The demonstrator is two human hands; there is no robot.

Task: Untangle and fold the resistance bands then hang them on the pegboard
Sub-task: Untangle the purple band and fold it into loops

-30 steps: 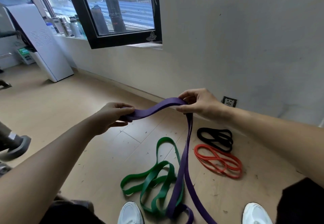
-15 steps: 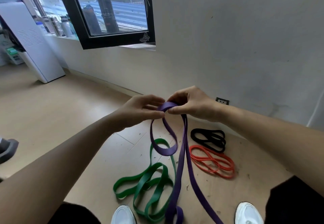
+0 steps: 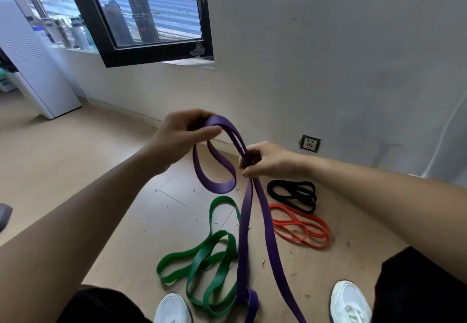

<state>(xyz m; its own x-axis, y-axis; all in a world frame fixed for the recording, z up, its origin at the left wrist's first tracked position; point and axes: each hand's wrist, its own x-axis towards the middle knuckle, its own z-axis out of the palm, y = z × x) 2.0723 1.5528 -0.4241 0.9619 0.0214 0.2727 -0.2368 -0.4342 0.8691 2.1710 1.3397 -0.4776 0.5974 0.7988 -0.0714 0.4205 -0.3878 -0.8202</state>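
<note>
Since 0.5 s ago the hands have been drawn apart: left hand [image 3: 182,137] raised w/ the fold, right hand [image 3: 267,161] slid lower down the purple band [image 3: 243,234]. One fold is formed; the rest hangs to the floor [image 3: 75,171] between the shoes. Green band [image 3: 214,259] lies loose mid-floor; black band [image 3: 293,193] & orange band [image 3: 300,226] lie coiled nearer the wall. Nothing is hung; no pegboard is seen. Early stage, approx. Both hands' fingers are closed, pinching purple strands.
</note>
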